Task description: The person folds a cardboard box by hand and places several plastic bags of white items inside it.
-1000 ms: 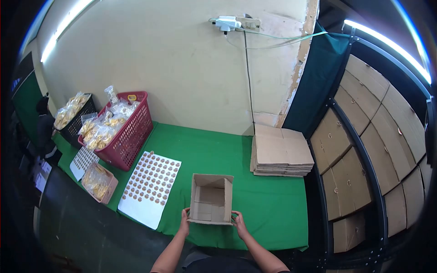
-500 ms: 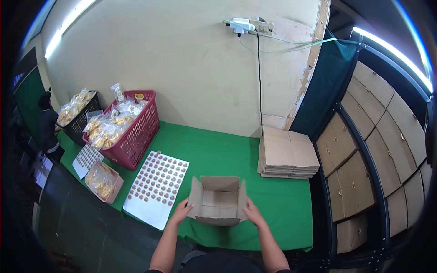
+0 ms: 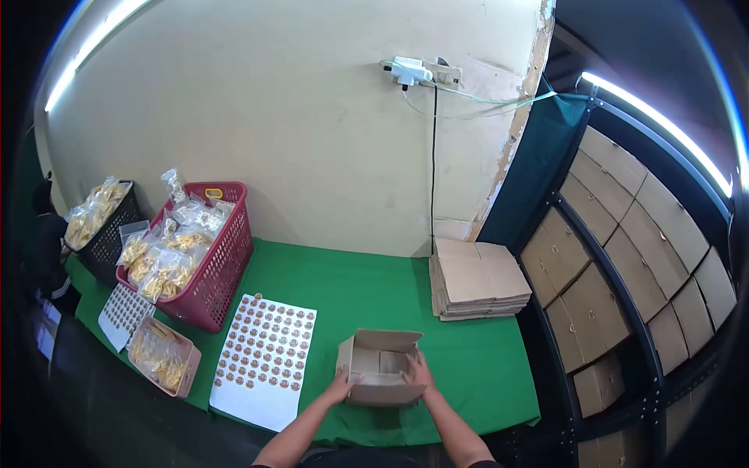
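Note:
An open cardboard box point(image 3: 384, 396) rests on the green tablecloth in front of me, its back flap standing up and its inside visible. My left hand point(image 3: 341, 385) grips the left wall, fingers reaching over into the box. On the opposite side my right hand point(image 3: 419, 373) holds the right wall, with its fingertips inside too. Left of the box lies a white sheet point(image 3: 265, 355) bearing rows of round brown stickers.
A stack of flattened cardboard boxes point(image 3: 480, 277) stands at the back right. A maroon basket point(image 3: 222, 273) with bagged snacks, a black basket point(image 3: 117, 242) and a small pink bin point(image 3: 187, 366) are at left. Shelves of cartons point(image 3: 601, 320) line the right. A person point(image 3: 51, 242) stands far left.
The box's side flaps, spread upright and outward before, now look folded inward. Both hands have come closer together, from the outer flaps to the box walls. The view has tilted up slightly.

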Available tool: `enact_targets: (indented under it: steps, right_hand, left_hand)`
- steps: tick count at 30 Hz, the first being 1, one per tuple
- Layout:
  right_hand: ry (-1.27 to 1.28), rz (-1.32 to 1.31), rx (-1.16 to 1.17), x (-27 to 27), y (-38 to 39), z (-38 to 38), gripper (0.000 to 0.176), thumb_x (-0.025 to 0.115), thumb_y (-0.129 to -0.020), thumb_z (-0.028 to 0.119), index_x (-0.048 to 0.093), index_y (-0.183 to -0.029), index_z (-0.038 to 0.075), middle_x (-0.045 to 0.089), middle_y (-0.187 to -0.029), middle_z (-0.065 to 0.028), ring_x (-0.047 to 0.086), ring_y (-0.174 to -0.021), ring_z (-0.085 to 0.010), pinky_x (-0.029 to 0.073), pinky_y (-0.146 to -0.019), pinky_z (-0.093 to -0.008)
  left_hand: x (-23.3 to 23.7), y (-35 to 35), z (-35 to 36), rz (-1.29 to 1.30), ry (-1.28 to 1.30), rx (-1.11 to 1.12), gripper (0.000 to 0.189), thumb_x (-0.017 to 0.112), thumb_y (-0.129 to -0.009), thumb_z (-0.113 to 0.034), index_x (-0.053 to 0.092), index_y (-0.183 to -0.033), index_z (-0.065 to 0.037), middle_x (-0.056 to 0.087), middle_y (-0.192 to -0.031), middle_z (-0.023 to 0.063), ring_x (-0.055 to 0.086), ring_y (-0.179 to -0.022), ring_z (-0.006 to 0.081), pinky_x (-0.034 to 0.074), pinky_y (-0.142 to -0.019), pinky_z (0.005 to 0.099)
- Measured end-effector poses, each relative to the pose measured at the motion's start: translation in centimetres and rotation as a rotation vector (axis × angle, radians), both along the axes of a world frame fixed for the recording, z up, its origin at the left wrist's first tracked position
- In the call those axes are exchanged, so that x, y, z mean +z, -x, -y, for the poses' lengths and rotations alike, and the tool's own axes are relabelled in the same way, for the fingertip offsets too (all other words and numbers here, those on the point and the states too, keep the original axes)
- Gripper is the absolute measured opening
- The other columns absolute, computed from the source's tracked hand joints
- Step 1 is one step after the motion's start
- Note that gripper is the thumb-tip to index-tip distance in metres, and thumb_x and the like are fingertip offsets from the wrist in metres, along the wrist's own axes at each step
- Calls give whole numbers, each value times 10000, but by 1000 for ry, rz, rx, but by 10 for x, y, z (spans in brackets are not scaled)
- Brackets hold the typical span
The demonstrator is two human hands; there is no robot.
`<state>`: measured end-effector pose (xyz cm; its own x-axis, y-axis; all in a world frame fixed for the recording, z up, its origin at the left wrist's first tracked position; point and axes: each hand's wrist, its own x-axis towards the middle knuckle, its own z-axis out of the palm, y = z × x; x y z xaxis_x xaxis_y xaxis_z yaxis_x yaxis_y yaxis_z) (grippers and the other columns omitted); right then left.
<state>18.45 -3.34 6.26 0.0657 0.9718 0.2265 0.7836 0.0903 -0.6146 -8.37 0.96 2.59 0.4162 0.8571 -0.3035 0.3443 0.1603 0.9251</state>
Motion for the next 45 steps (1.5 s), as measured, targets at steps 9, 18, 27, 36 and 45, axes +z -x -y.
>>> enact_targets:
  steps: [9, 18, 27, 36, 45]
  right_hand:
    - [68, 494, -143, 58, 51, -50, 744, 734, -700, 291, 386, -1344, 154, 319, -1395, -161, 290, -1297, -361, 316, -1033, -487]
    - [338, 345, -126, -5, 25, -114, 505, 691, -740, 264, 530, -1202, 140, 540, -1175, -103, 472, -1088, -346, 399, -939, -448]
    - [85, 181, -132, -26, 18, -123, 179, 641, -738, 56, 622, -916, 58, 605, -939, -139, 521, -904, -346, 428, -796, -430]
    - [84, 130, -141, -21, 8, -132, 163, 638, -747, 30, 636, -910, 42, 600, -904, -146, 526, -905, -336, 432, -821, -430]
    - [45, 35, -111, -19, 5, -128, 150, 628, -754, 20, 637, -903, 26, 605, -894, -153, 530, -905, -334, 440, -821, -418]
  left_hand:
    - [30, 42, -31, -509, -382, -466, 1537, 830, -403, -616, -170, -1402, -14, -20, -1434, 367, 37, -1359, 464, 183, -1108, 470]
    - [3, 32, -10, -196, -453, -268, 1329, 825, -570, -451, -111, -1431, -67, 55, -1470, 283, 137, -1372, 384, 281, -1081, 445]
    - [-11, 20, -8, -23, -439, -165, 1273, 842, -591, -306, -76, -1446, -93, 63, -1497, 209, 93, -1389, 346, 217, -1113, 422]
    - [-5, 9, -6, 17, -323, -109, 1276, 848, -586, -252, -83, -1452, -140, 55, -1504, 204, 96, -1392, 331, 205, -1117, 398]
    - [-11, 3, -2, 195, -119, -85, 1310, 856, -565, -127, -111, -1450, -152, 80, -1513, 164, 180, -1375, 264, 214, -1113, 350]
